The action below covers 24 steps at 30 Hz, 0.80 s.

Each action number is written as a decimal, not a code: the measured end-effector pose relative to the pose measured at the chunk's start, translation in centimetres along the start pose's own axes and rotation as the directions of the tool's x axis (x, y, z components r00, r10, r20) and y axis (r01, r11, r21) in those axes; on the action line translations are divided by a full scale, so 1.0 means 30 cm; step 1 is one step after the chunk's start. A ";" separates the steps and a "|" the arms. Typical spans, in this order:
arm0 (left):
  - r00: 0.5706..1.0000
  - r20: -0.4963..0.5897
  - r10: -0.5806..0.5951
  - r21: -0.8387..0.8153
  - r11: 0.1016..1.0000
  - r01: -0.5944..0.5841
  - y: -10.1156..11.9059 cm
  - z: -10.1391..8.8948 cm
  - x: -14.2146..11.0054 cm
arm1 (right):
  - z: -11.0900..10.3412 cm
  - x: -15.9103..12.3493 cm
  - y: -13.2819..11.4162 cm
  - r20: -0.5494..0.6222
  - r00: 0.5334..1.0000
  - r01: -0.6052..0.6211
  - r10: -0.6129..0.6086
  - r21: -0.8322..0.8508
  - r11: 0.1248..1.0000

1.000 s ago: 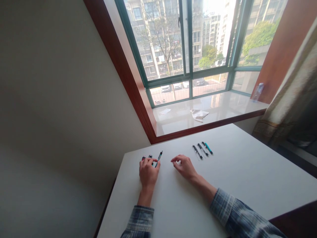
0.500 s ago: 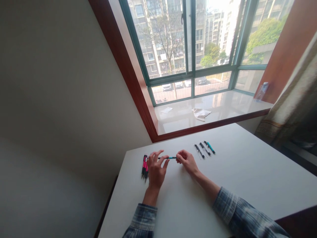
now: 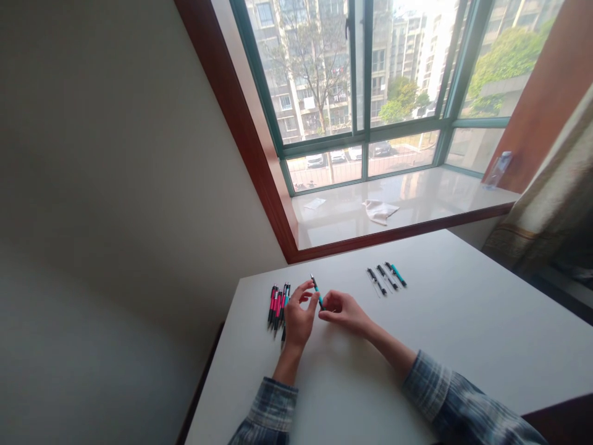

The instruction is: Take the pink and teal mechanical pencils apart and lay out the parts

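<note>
One pen (image 3: 317,292) in L grip (image 3: 299,321), adj. R grip (image 3: 345,312).

I've got one slim pen (image 3: 317,291), teal barrel with black sections, silvery point uppermost. It's held off horizontal, leaning left toward its top. Lower end sits at the fingertips of the right hand (image 3: 346,314), which partly hide it. Left hand (image 3: 300,320) is right alongside the barrel; I can't tell if it's gripping.
</note>
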<state>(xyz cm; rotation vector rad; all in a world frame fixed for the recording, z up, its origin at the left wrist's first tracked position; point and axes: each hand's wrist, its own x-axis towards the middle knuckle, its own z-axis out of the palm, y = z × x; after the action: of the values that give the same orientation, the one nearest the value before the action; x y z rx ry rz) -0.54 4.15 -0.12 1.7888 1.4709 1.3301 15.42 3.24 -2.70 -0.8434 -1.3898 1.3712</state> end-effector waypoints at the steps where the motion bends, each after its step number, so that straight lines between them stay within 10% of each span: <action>1: 0.999 0.013 -0.037 -0.076 0.996 0.038 0.003 0.006 -0.001 | 0.003 -0.005 0.002 0.029 1.000 0.015 -0.013 -0.064 0.998; 11: 0.990 -0.023 -0.138 -0.184 0.974 0.131 0.004 0.015 -0.001 | -0.001 -0.024 -0.030 0.047 0.994 0.109 -0.099 -0.427 0.898; 16: 0.991 0.009 0.134 0.105 0.985 -0.135 0.023 -0.022 0.002 | -0.035 -0.002 -0.032 -0.216 0.970 0.004 -0.110 -0.441 0.898; 24: 0.921 0.249 0.299 0.194 0.917 -0.349 0.057 0.010 -0.031 | -0.048 0.010 -0.005 -0.317 0.946 -0.057 -0.066 -0.363 0.930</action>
<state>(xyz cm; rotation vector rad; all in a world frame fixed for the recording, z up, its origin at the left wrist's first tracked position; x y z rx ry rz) 0.58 2.80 0.81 2.3357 1.2942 1.0962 16.70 3.94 -2.65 -1.2514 -1.4011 0.9215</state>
